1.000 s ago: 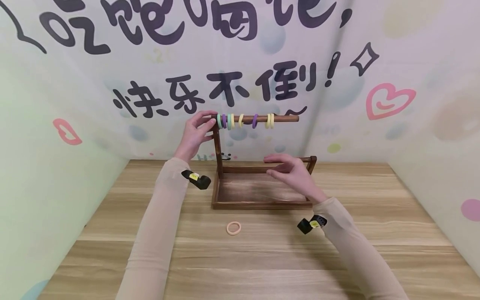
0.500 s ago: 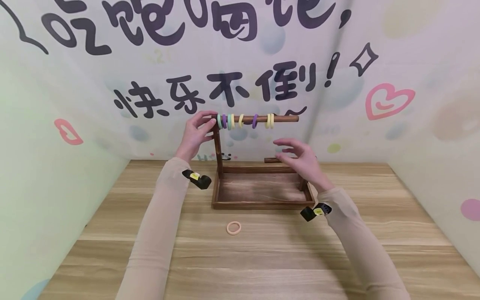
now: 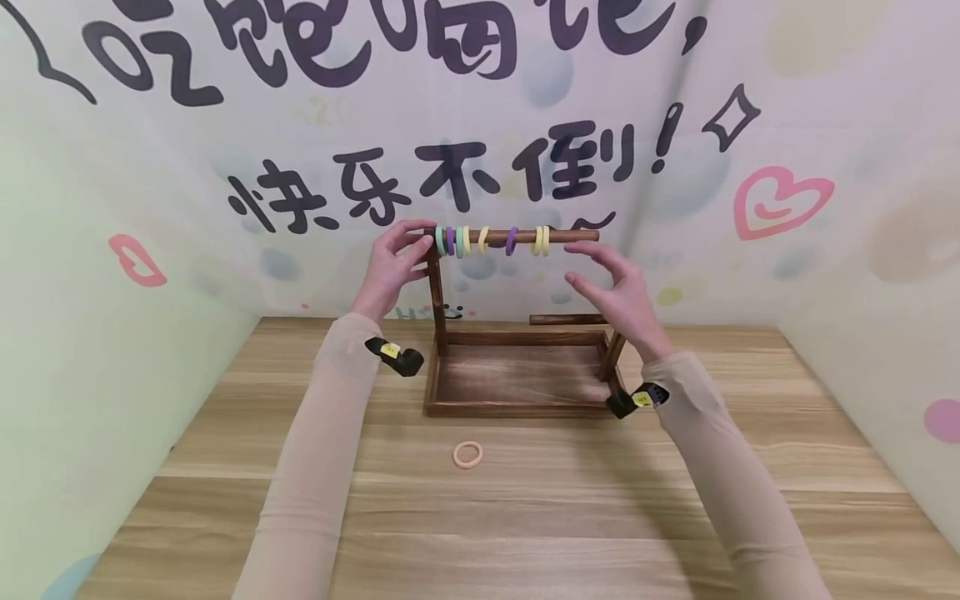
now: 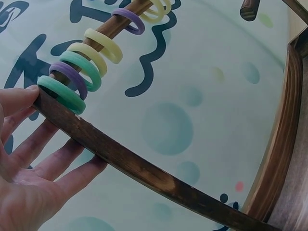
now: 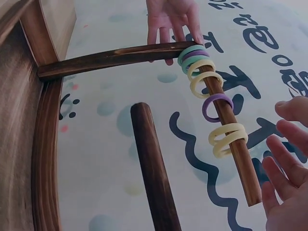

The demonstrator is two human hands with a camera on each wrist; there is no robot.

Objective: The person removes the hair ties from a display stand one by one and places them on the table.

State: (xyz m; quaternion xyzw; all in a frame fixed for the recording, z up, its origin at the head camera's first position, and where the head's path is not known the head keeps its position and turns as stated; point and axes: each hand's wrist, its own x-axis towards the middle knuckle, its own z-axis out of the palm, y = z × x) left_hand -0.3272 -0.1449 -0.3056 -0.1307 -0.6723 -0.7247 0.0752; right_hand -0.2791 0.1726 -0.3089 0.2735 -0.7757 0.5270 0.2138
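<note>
My left hand [image 3: 385, 271] grips the top of the left post [image 3: 437, 308] of a dark wooden rack. In the left wrist view the thumb [image 4: 19, 100] presses the post's front and the fingers lie behind it. Mint rings, a purple ring [image 3: 511, 242] and pale yellow rings hang along the rack's upper bar [image 3: 573, 237]. A pair of yellow rings [image 5: 226, 130] hangs nearest the bar's free end. Holding nothing, my right hand [image 3: 628, 302] is beside that end, fingers spread and slightly bent. A peach ring [image 3: 468, 466] lies flat on the table before the rack.
The rack's tray base [image 3: 517, 410] stands on the wooden table [image 3: 375, 517]. A lower bar [image 3: 562, 320] juts left from the shorter right post [image 3: 611, 358], behind my right hand. A printed cloth wall [image 3: 337, 125] rises behind.
My right hand has risen from in front of the lower bar to the free end of the upper bar. The left hand stays on the post, and the rings have not moved.
</note>
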